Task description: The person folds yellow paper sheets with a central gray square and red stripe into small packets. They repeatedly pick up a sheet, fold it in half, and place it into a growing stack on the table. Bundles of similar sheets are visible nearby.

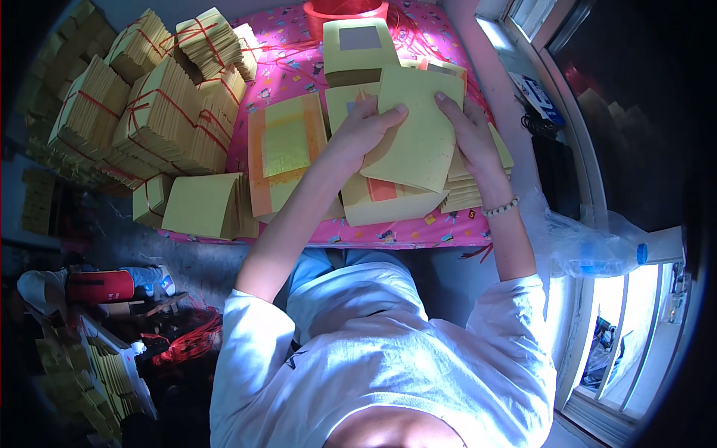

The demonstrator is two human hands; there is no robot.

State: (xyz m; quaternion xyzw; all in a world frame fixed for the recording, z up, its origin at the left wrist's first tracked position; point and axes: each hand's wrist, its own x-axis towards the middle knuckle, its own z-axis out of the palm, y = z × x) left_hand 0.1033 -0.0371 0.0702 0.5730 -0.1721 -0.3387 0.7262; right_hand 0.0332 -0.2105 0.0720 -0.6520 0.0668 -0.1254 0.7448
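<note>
Both my hands hold a thin pad of plain yellow joss paper (418, 145), tilted above the pink table. My left hand (367, 128) pinches its left edge with the thumb on top. The right hand (469, 133), with a beaded bracelet at the wrist, grips the opposite edge the same way. Beneath lies a stack of yellow paper with an orange band (388, 205), partly covered by the pad. To its left is a stack with a gold foil square (287, 147). Behind sits a stack with a silver square (360, 39). More yellow sheets (464, 196) show at the right.
Several bundles tied with red string (160, 112) are piled at the left, with an untied stack (200, 205) before them. A red basin (345, 9) and loose red strings stand at the back. A plastic bag with a bottle (597, 250) lies right, by the window.
</note>
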